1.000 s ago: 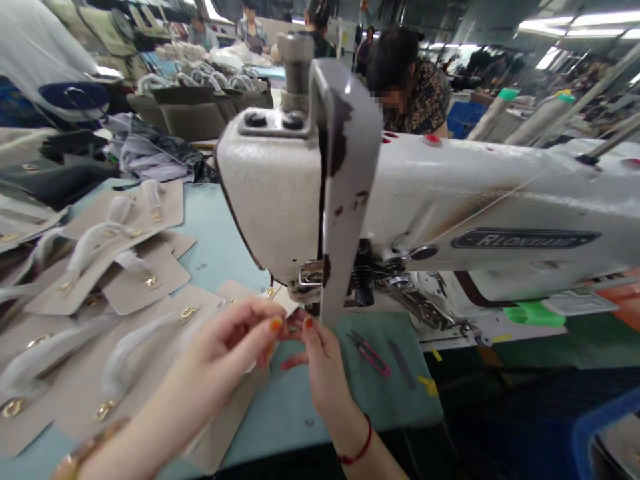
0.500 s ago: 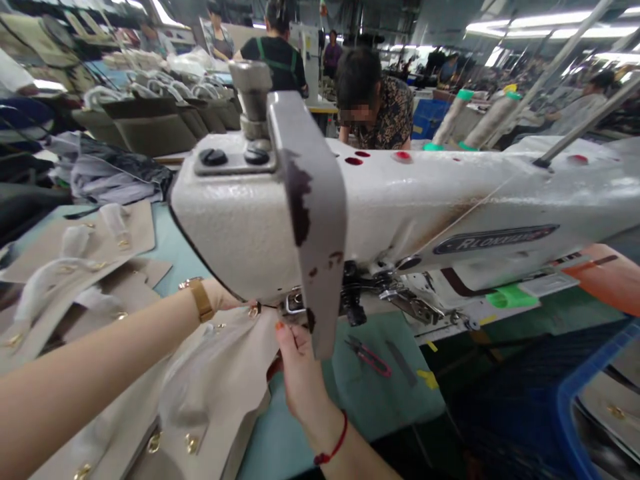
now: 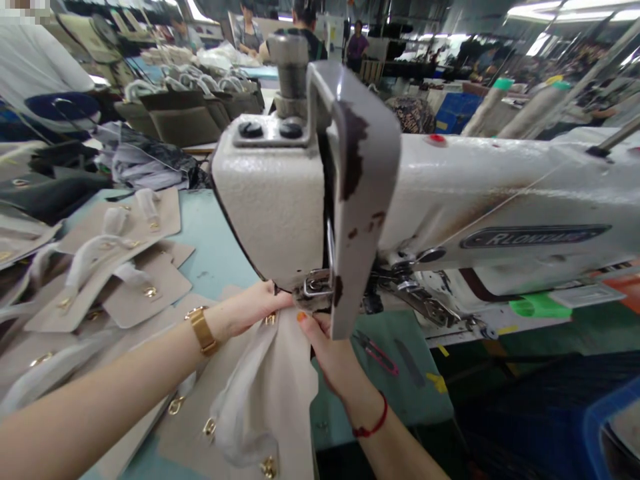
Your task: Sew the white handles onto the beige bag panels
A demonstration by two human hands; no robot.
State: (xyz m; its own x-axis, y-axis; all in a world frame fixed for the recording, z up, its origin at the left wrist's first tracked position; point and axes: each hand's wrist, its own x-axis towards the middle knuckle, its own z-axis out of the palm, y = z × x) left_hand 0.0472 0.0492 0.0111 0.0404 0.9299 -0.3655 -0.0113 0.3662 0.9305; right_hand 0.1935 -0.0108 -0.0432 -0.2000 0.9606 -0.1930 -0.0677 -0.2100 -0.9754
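Observation:
A beige bag panel point(image 3: 293, 400), with a handle point(image 3: 240, 400) in white wrapping and gold rings, lies under the head of a white sewing machine point(image 3: 273, 193). My left hand point(image 3: 253, 308), with a gold watch above it, is closed on the panel's far part, its fingertips partly hidden beside the machine head. At the panel's right edge my right hand point(image 3: 334, 353) pinches the material, thumb on top and the other fingers mostly out of sight. The metal presser area point(image 3: 316, 287) sits just above and between the two hands.
More beige panels with wrapped handles point(image 3: 83, 267) lie in a pile at left. Pink-handled thread snips point(image 3: 383, 357) and a grey blade-like strip point(image 3: 409, 363) rest right of my hand. A blue bin point(image 3: 595, 427) stands lower right. Grey bags and several people are behind.
My view has shifted, so the machine appears further right. The panel has turned, its handle now running more toward me. My left hand shows more beside the machine head; both hands remain on the panel.

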